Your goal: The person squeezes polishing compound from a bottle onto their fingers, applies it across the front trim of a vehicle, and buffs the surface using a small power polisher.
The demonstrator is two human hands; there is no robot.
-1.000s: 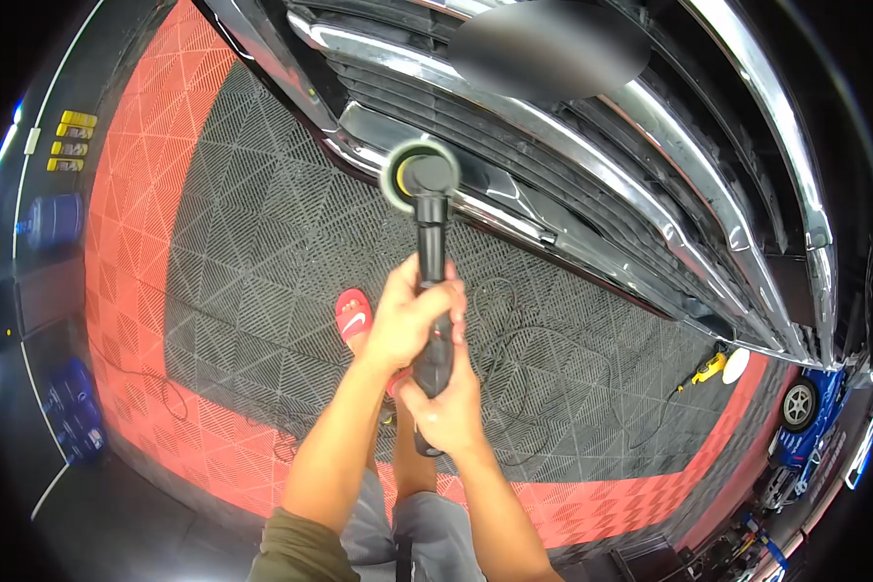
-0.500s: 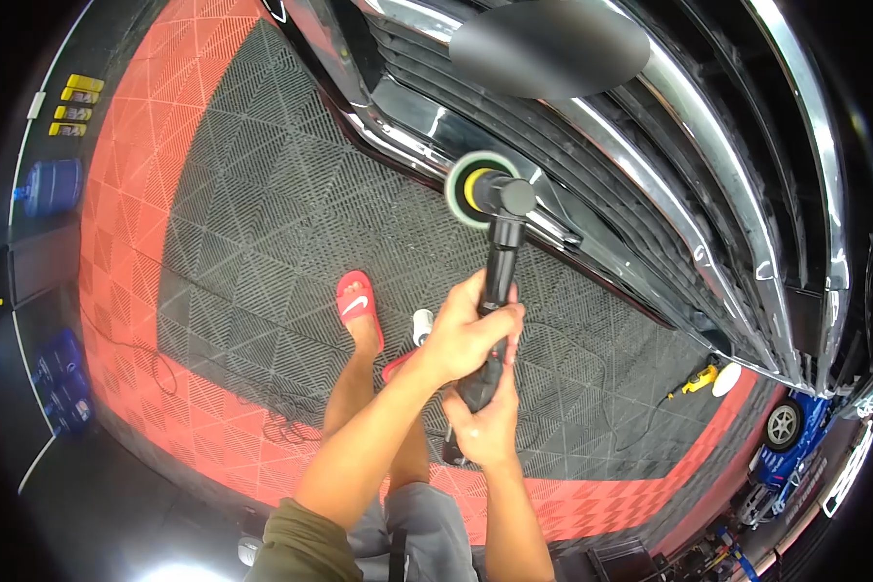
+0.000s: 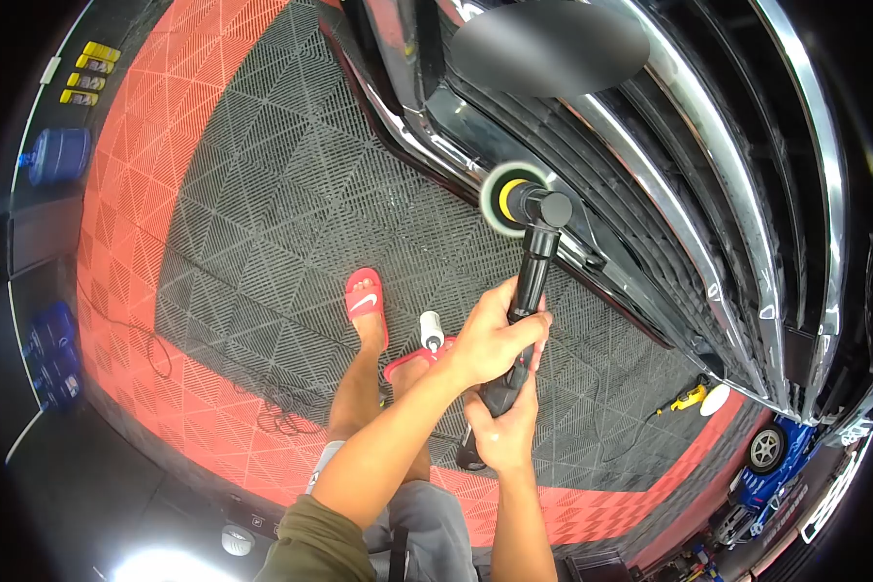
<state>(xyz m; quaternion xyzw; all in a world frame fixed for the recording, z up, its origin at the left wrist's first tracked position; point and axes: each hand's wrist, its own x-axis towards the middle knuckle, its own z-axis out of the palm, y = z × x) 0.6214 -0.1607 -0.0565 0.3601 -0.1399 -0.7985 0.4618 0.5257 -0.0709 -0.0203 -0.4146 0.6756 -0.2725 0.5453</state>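
Both my hands are wrapped around a long black angle polisher [image 3: 533, 267]. My left hand [image 3: 500, 335] closes around its neck, nearer the head. Lower down, my right hand [image 3: 506, 427] grips the rear of the body. At the far end, a round pad [image 3: 495, 184] with a pale rim and a yellow ring is turned toward the lower bumper [image 3: 427, 131] of a black car. The pad is at the chrome trim; I cannot tell whether it touches. Chrome bars of the grille [image 3: 679, 160] rise to the right.
A white bottle [image 3: 431, 328] is by my red slides [image 3: 365, 299] on the black and red tiled floor [image 3: 262, 223]. A yellow polisher [image 3: 691, 399] lies at right, near a blue car [image 3: 786, 456]. Blue water jugs [image 3: 60, 155] and yellow containers [image 3: 95, 66] line the left side. Cords trail across the tiles.
The whole view has shifted, with the car and floor appearing farther right. The polisher and both hands have moved slightly right in view. The grip is the same.
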